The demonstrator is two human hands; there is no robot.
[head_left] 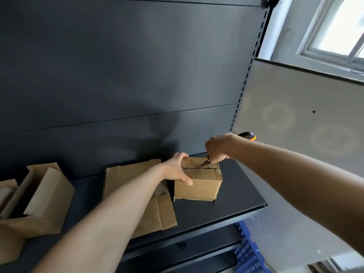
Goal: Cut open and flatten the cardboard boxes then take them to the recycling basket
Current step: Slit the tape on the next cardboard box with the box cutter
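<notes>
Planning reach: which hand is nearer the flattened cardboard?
Left. The left hand holds the taped box right beside the flattened cardboard; the right hand, gripping the utility knife, is farther off.

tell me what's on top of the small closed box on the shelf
The left hand grips the box's top left corner, and the utility knife in the right hand meets the taped seam. Its contents are hidden, since the flaps are closed.

One wide-angle camera, worn on the head, looks forward and down along both forearms, rolled so the shelf slopes. It sits near: left hand and right hand meet at the cardboard box mid-frame; beyond them the back panel, right of the right hand a window.
</notes>
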